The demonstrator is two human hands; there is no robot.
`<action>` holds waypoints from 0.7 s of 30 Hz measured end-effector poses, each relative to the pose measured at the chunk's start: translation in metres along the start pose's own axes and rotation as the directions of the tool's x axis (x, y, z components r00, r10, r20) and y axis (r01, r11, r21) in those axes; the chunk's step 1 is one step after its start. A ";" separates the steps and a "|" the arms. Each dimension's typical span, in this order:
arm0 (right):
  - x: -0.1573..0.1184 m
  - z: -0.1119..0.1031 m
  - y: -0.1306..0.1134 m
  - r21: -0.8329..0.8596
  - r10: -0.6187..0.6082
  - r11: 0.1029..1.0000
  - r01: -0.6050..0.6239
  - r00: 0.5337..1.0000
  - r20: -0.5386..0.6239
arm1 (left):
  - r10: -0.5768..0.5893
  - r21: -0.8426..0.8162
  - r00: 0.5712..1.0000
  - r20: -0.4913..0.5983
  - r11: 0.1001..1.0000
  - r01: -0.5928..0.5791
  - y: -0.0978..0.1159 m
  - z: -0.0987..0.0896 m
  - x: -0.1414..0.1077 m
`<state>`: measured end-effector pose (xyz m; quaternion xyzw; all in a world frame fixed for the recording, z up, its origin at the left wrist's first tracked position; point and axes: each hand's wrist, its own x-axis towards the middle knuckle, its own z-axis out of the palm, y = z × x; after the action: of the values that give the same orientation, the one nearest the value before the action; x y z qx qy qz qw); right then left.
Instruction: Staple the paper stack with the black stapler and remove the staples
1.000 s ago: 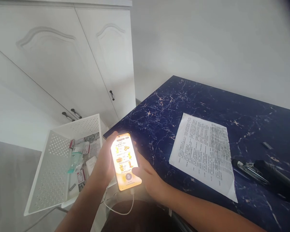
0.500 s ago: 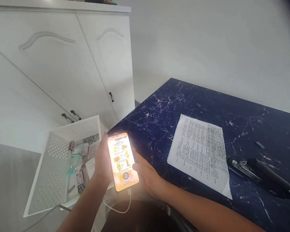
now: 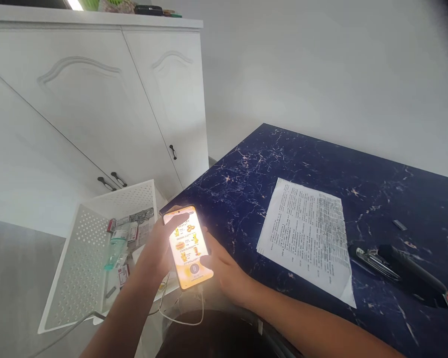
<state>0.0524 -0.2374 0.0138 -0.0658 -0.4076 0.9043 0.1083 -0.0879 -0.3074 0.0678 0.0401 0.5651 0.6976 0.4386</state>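
Observation:
A lit phone with a yellow and white screen is held upright over the near edge of the dark blue marbled table. My left hand wraps its left side, the thumb lying across the top of the screen. On the lower right side, my right hand grips the phone with its thumb at the screen's edge. A white cable runs from the phone's bottom end. The fingers behind the phone are mostly hidden.
A printed sheet lies on the table, with a black pouch or case at its right. Left of the table stands a white perforated basket holding small boxes and packets. Behind it are white cabinets.
My left thumb has moved from the phone's left edge onto the upper part of the screen. The view has tilted up slightly, showing more items on the cabinet top.

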 end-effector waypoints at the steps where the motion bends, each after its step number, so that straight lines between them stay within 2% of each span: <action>1: -0.001 0.001 -0.001 -0.017 -0.002 1.000 0.002 1.000 0.014 | 0.022 0.019 1.000 -0.005 1.000 -0.022 0.000 0.001 0.000; 4: -0.003 0.004 -0.005 -0.047 -0.007 0.999 0.009 1.000 0.029 | 0.069 0.050 0.997 -0.024 0.996 -0.067 -0.003 0.002 0.002; 9: -0.003 0.006 -0.007 -0.048 -0.002 0.999 0.004 0.999 0.033 | 0.072 0.081 0.996 -0.051 0.994 -0.068 -0.009 0.000 0.004; 12: -0.004 0.002 -0.004 -0.044 0.018 0.999 -0.018 1.000 -0.002 | 0.027 -0.042 0.999 -0.033 0.999 -0.029 -0.005 0.003 0.002; 15: -0.005 -0.004 0.002 -0.028 0.041 0.999 -0.045 0.993 -0.110 | -0.004 -0.202 1.000 -0.019 0.979 0.000 0.001 0.007 -0.001; 17: -0.005 -0.007 0.005 0.023 0.066 0.998 -0.063 0.984 -0.163 | -0.031 -0.245 0.999 0.021 0.969 0.035 0.004 0.009 -0.003; 21: -0.004 -0.008 0.006 0.108 0.082 0.992 -0.067 0.986 -0.144 | -0.083 -0.293 0.995 0.063 0.951 0.098 0.007 0.004 -0.002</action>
<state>0.0567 -0.2369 0.0043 -0.1423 -0.3485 0.9202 0.1076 -0.0882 -0.3055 0.0757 -0.0345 0.4447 0.7523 0.4849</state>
